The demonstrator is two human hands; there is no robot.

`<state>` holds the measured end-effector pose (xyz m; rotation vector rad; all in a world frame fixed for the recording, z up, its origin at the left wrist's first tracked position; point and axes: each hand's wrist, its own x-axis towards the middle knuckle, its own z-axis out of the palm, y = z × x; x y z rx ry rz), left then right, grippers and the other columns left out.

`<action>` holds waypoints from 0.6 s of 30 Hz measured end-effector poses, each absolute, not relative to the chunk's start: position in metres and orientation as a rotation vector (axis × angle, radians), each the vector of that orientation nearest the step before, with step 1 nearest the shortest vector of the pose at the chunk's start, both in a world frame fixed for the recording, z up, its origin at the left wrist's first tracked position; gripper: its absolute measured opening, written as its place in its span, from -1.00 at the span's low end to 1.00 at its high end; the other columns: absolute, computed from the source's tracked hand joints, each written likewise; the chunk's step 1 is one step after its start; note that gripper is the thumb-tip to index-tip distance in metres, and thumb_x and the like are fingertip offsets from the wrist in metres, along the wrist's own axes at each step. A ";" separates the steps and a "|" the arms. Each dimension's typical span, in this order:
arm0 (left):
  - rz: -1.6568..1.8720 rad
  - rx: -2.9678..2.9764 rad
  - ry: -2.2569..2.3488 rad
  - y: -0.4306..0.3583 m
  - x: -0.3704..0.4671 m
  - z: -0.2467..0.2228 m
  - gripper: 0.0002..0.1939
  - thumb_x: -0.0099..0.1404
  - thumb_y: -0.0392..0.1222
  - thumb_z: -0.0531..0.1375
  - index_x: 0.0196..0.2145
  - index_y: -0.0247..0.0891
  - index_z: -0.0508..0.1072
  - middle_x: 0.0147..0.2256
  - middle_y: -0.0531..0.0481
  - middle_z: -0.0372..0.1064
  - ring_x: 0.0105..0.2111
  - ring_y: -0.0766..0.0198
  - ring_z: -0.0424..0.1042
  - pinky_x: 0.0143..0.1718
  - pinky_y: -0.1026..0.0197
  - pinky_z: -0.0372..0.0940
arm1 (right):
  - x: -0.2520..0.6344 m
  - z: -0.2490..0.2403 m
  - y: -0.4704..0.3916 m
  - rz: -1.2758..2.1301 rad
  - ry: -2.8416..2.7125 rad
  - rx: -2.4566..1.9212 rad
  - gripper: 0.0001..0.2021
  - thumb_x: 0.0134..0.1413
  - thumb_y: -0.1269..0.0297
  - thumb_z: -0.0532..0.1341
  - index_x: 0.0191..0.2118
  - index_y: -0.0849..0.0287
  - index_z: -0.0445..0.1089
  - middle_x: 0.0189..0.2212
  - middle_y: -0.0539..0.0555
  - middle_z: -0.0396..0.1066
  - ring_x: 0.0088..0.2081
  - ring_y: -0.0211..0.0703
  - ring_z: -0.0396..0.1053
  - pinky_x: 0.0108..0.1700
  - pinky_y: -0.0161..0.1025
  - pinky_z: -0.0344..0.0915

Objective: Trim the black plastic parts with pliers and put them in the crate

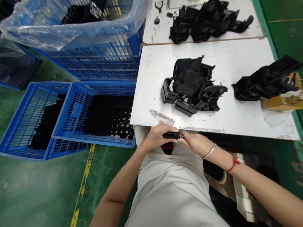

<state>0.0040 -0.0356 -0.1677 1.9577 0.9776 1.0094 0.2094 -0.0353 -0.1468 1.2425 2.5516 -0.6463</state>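
Just off the table's front edge, my left hand (158, 136) grips a small black plastic part (170, 135) between thumb and fingers. My right hand (194, 143) is closed at the part's right end, thumb and fingertips pinched together against it. Whether a small tool also sits in those right fingers is hidden. On the white table (151, 85) beyond my hands lies a loose pile of black plastic parts (189, 82), some flat and some box-shaped.
More black parts (205, 22) lie at the table's back, near pliers (159, 7). At right, a black stack (262, 80) adjoins a yellow box (281, 102). On the left stand blue crates (78, 110) of black parts and a plastic-lined crate (94, 60).
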 end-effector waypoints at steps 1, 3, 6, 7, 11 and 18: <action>1.013 1.961 0.981 -0.036 0.004 -0.168 -0.64 0.07 -0.06 0.35 -0.18 -0.24 0.49 -0.24 -0.05 0.54 -0.21 0.22 0.51 -0.12 0.20 0.39 | 0.210 -0.148 -0.036 -0.650 2.554 1.243 -0.69 0.35 0.10 -0.10 -0.24 0.22 0.21 -0.54 0.11 0.42 -0.51 -0.06 0.42 -0.56 -0.30 -0.10; 1.022 1.968 0.992 -0.036 0.005 -0.169 -0.63 0.07 -0.06 0.35 -0.18 -0.24 0.49 -0.24 -0.05 0.54 -0.21 0.21 0.51 -0.12 0.19 0.39 | 0.211 -0.151 -0.037 -0.655 2.560 1.253 -0.65 0.35 0.07 -0.15 -0.24 0.23 0.21 -0.55 0.11 0.41 -0.53 -0.07 0.40 -0.57 -0.29 -0.11; 1.039 1.970 0.995 -0.036 0.005 -0.170 -0.64 0.06 -0.06 0.35 -0.18 -0.25 0.49 -0.25 -0.06 0.54 -0.21 0.21 0.50 -0.12 0.19 0.39 | 0.213 -0.155 -0.040 -0.650 2.588 1.265 -0.57 0.35 0.03 -0.22 -0.25 0.23 0.21 -0.57 0.12 0.40 -0.55 -0.07 0.39 -0.58 -0.28 -0.13; 1.046 1.975 0.989 -0.036 0.005 -0.170 -0.64 0.07 -0.07 0.35 -0.18 -0.26 0.49 -0.25 -0.06 0.54 -0.21 0.21 0.50 -0.12 0.19 0.39 | 0.213 -0.157 -0.040 -0.642 2.598 1.272 -0.54 0.35 0.01 -0.25 -0.25 0.24 0.21 -0.57 0.13 0.39 -0.55 -0.06 0.39 -0.58 -0.28 -0.14; 1.068 1.992 0.987 -0.037 0.005 -0.171 -0.64 0.07 -0.07 0.35 -0.18 -0.26 0.49 -0.25 -0.06 0.54 -0.21 0.22 0.51 -0.12 0.19 0.39 | 0.213 -0.158 -0.042 -0.607 2.623 1.298 -0.44 0.33 -0.04 -0.35 -0.29 0.23 0.23 -0.60 0.13 0.37 -0.57 -0.08 0.37 -0.58 -0.29 -0.15; 1.079 1.997 0.986 -0.037 0.006 -0.171 -0.63 0.07 -0.07 0.35 -0.18 -0.27 0.49 -0.25 -0.06 0.54 -0.22 0.22 0.50 -0.12 0.19 0.39 | 0.212 -0.157 -0.044 -0.556 2.580 1.326 -0.41 0.32 -0.05 -0.37 -0.30 0.22 0.25 -0.62 0.12 0.36 -0.58 -0.10 0.36 -0.59 -0.31 -0.18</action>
